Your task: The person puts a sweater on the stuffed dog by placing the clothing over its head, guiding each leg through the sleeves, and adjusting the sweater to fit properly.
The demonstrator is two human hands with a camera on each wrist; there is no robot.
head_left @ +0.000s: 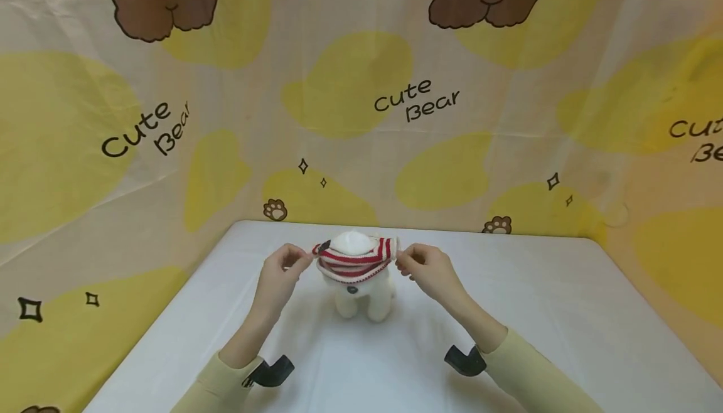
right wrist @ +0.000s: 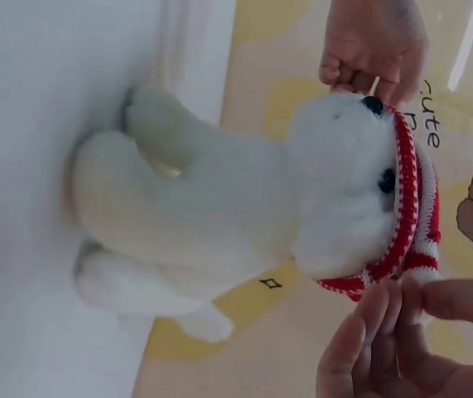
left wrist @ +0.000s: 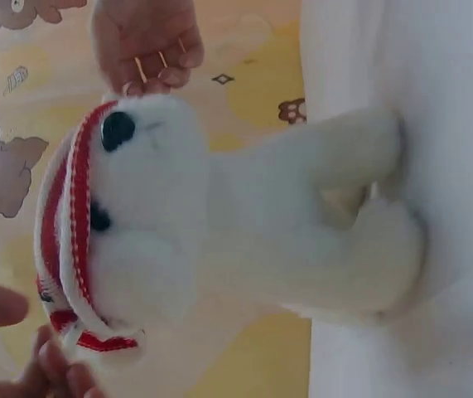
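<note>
A white plush dog (head_left: 380,305) stands upright on the table, facing me. A red-and-white striped knit garment (head_left: 353,268) sits round the upper part of its head, with the white crown showing through the middle. The garment's edge lies just above the dark eyes in the left wrist view, where the plush dog (left wrist: 261,220) appears sideways. My left hand (head_left: 279,278) pinches the garment's left end, beside a small dark patch. On the opposite side, my right hand (head_left: 432,273) pinches the right end; in the right wrist view its thumb and fingertips meet at the knit garment (right wrist: 406,191).
The white table (head_left: 508,300) reaches back to a cloth backdrop (head_left: 350,86) printed with bears, yellow patches and lettering. Black curved pieces, a left one (head_left: 273,371) and a right one (head_left: 465,361), stick out at the cuffs of both sleeves.
</note>
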